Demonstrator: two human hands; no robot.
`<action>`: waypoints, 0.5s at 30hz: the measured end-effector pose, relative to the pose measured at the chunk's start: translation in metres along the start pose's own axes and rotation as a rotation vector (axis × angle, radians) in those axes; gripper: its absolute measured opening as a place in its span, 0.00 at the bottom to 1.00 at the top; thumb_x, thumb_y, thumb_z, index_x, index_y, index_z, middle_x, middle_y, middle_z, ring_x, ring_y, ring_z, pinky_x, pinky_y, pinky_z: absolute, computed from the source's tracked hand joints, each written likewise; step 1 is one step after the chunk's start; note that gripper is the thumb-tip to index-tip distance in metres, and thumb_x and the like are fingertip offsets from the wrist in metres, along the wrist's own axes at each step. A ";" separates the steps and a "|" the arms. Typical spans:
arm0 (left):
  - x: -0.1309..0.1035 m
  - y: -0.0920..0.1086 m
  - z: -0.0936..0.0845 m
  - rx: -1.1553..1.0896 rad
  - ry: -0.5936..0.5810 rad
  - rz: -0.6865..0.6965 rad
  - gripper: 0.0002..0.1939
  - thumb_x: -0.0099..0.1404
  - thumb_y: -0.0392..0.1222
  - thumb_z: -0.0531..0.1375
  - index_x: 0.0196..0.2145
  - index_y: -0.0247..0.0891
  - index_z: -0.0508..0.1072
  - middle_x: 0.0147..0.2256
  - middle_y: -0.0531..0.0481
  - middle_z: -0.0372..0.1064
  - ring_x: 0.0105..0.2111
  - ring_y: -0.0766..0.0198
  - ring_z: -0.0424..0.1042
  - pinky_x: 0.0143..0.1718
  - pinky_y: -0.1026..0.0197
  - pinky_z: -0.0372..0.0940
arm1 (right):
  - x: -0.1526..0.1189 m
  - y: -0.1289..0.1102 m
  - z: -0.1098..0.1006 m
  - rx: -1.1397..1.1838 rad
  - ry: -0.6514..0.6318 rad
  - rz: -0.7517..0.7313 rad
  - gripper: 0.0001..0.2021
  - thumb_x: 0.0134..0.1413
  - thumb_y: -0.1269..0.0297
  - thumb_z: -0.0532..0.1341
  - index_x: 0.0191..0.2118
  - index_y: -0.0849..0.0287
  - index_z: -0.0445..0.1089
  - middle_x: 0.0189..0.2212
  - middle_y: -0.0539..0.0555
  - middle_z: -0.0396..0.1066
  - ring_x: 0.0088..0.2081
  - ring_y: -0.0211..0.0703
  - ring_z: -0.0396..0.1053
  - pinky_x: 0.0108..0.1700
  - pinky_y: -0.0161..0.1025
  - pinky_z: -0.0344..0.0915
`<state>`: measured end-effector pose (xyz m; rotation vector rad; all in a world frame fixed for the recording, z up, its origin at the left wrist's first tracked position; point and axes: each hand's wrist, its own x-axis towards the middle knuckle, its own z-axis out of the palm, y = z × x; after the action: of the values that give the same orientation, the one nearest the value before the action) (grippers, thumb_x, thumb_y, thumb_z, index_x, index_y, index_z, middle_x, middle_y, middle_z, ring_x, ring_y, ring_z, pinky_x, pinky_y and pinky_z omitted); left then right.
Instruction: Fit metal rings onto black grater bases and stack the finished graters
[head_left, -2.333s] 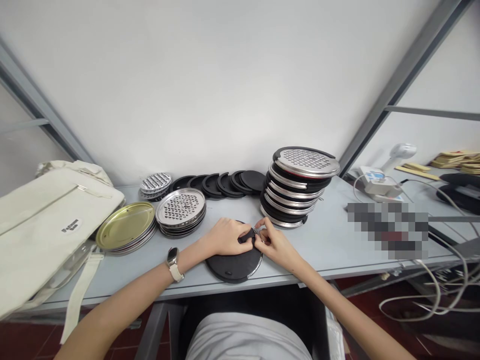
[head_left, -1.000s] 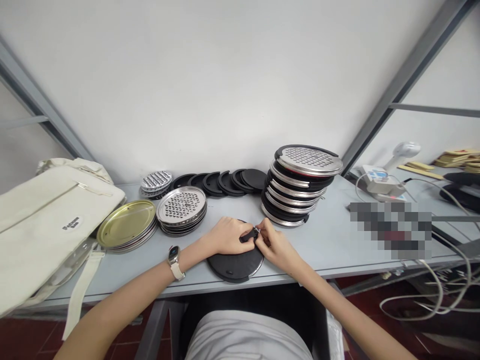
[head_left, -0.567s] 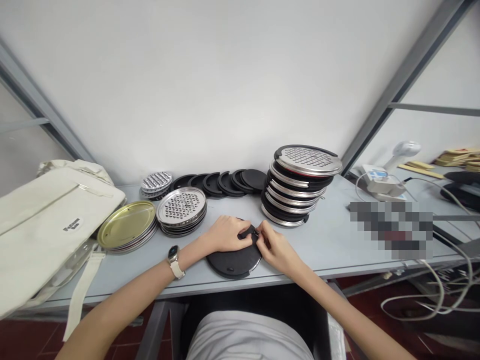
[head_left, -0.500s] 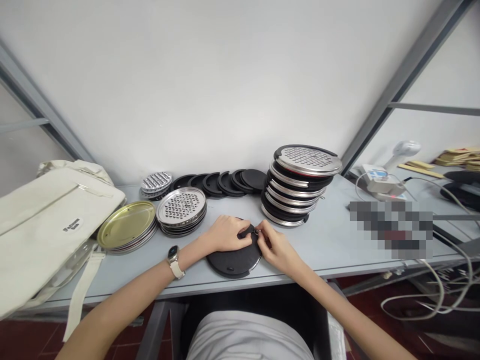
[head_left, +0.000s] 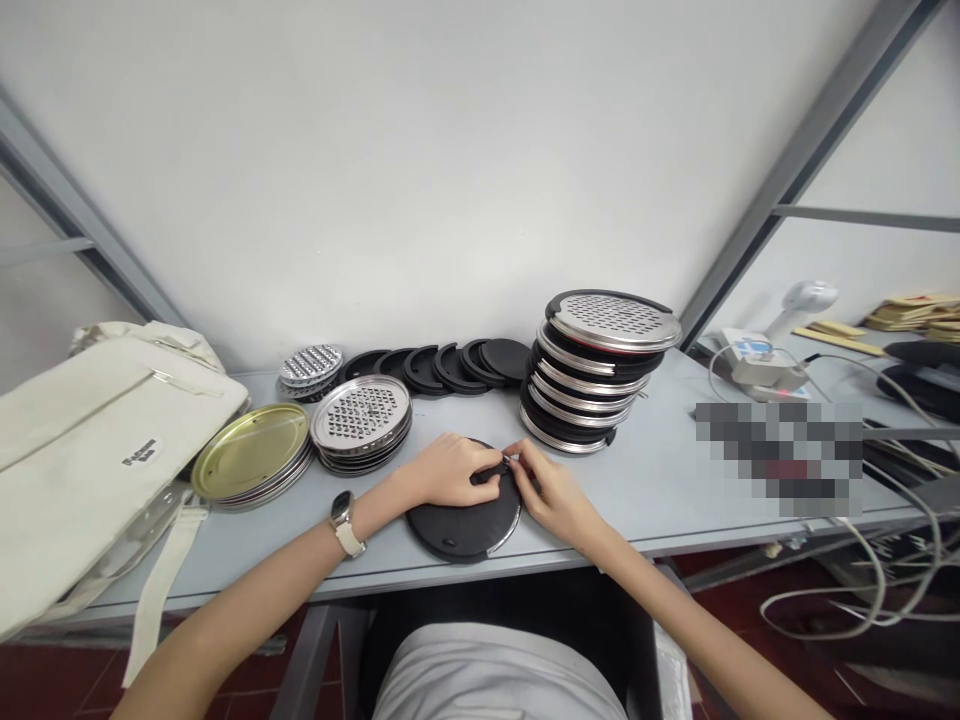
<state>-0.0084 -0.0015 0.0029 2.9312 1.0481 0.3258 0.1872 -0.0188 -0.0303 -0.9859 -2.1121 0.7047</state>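
Observation:
A round black disc (head_left: 450,530) with a bright metal rim along its right edge lies flat near the front of the table. My left hand (head_left: 450,470) rests over its upper part, thumb and fingers closed on a small dark piece (head_left: 489,473); whether that piece belongs to the disc I cannot tell. At the disc's upper right edge, my right hand (head_left: 546,487) pinches a tiny shiny metal piece (head_left: 510,459), mostly hidden by the fingertips. Behind the hands stand a stack of round metal grater plates (head_left: 362,415) and a row of black crescent-edged discs (head_left: 427,370).
Gold round lids (head_left: 251,452) are stacked at left, beside a cream backpack (head_left: 97,450) with a hanging strap. Smaller grater discs (head_left: 311,365) sit behind. A tall stack of black-rimmed graters (head_left: 592,370) rises at right. Further right are a white device (head_left: 761,360) and cables.
The disc has turned slightly and shifted a little left and toward me under my hands. Both hands keep their grips, with the right fingertips moved slightly left.

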 end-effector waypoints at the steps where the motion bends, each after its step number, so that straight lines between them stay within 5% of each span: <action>1: 0.000 0.000 0.000 0.003 -0.001 0.010 0.06 0.62 0.41 0.55 0.32 0.38 0.71 0.28 0.52 0.72 0.26 0.66 0.68 0.27 0.64 0.54 | 0.000 0.000 0.000 0.002 -0.008 0.005 0.06 0.64 0.66 0.47 0.42 0.56 0.59 0.29 0.52 0.66 0.30 0.42 0.64 0.33 0.37 0.59; 15: -0.001 0.004 0.001 0.230 0.015 0.115 0.09 0.65 0.43 0.52 0.32 0.36 0.68 0.28 0.47 0.71 0.26 0.61 0.70 0.26 0.61 0.58 | -0.002 -0.002 0.001 0.031 -0.058 0.032 0.02 0.62 0.67 0.47 0.38 0.55 0.55 0.22 0.45 0.59 0.23 0.38 0.59 0.28 0.35 0.55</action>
<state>-0.0067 -0.0050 0.0016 3.2067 0.9816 0.2432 0.1860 -0.0215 -0.0302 -0.9955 -2.1329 0.7884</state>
